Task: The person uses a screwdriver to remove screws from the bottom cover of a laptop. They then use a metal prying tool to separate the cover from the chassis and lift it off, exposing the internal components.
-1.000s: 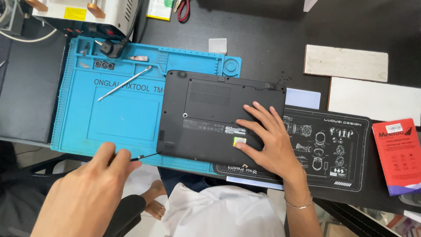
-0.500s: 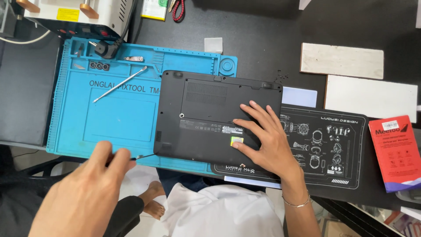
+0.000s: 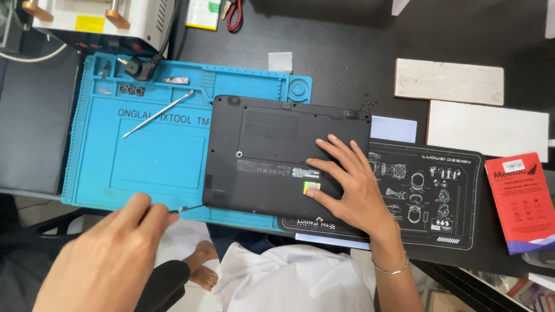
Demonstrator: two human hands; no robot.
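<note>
The left hand [image 3: 115, 254], nearest, pinches a thin screwdriver [image 3: 188, 208], its tip at the laptop's [image 3: 277, 150] near left corner. The right hand [image 3: 350, 188] lies flat, fingers spread, on the upturned laptop. The laptop straddles a blue mat [image 3: 156, 156] and a black mat [image 3: 457, 196].

Single head view, looking steeply down, close over workbench [image 3: 347, 52].
</note>
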